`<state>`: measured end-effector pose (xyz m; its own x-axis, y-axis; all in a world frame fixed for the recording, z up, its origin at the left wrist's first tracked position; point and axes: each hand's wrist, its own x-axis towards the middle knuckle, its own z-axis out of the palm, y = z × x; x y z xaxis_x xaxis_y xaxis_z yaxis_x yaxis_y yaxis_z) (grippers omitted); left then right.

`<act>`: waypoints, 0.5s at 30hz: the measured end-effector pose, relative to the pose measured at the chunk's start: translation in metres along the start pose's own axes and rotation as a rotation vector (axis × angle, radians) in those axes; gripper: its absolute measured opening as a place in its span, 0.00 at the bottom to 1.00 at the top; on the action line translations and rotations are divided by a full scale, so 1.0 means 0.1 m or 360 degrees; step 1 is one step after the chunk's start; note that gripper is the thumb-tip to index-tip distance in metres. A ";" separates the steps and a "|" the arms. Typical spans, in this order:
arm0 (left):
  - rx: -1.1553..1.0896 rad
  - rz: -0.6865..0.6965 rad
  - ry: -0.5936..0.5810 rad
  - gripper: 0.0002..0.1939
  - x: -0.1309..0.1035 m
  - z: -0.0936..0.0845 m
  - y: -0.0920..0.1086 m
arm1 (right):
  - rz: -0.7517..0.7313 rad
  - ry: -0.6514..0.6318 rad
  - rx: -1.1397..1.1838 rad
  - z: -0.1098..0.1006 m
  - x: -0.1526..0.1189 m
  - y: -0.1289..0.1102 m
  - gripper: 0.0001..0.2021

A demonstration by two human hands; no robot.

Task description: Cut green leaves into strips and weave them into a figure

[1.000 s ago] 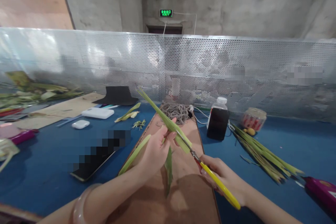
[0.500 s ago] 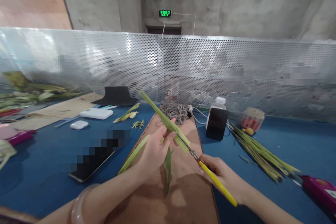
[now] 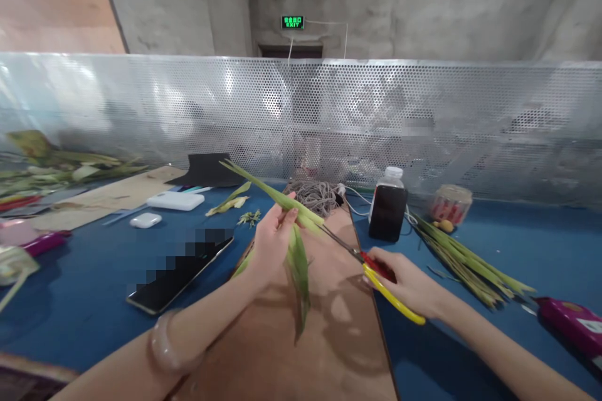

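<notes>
My left hand [image 3: 274, 232] pinches a long green leaf [image 3: 263, 187] between thumb and fingers, its thin end pointing up and to the left. Another green leaf [image 3: 298, 272] hangs below the same hand, over the brown board [image 3: 338, 351]. In my right hand [image 3: 404, 279] is a pair of scissors [image 3: 392, 297] with yellow and red handles, the fingers wrapped around them. The scissors' narrow blades reach the cut-off right end of the long leaf; whether they are closed on it I cannot tell.
Grey cord [image 3: 316, 196] lies coiled at the board's far end. A bottle [image 3: 392, 182] with a dark phone [image 3: 388, 213] before it, a jar [image 3: 451, 203], a leaf bundle [image 3: 470, 263] and a purple tool [image 3: 571, 326] stand right. Left lies a black phone [image 3: 181, 279]. A perforated metal screen [image 3: 188, 94] stands behind.
My left hand and the long leaf have shifted a little up and left, the leaf lying flatter. The scissors have drawn back from across the leaf to its end, and their red handle now shows.
</notes>
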<state>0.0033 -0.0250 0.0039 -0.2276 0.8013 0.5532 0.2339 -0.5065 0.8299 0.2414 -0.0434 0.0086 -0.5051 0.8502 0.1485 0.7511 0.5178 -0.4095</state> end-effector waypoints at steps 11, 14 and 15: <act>-0.0242 -0.0099 -0.0435 0.15 -0.07 0.10 -0.04 | 0.0283 0.0361 -0.0431 0.09 0.07 0.46 0.11; -0.0258 -0.0126 -0.0575 0.11 -0.11 0.12 -0.02 | 0.0217 0.0417 -0.0231 0.07 0.07 0.36 0.11; -0.0264 -0.0139 -0.0636 0.09 -0.13 0.13 -0.01 | 0.0193 0.0434 -0.0147 0.07 0.07 0.29 0.13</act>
<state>0.0181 -0.0304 -0.0048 0.1515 0.8871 0.4361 0.0679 -0.4495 0.8907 0.2564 -0.0230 -0.0086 -0.2861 0.8940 0.3447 0.8408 0.4068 -0.3571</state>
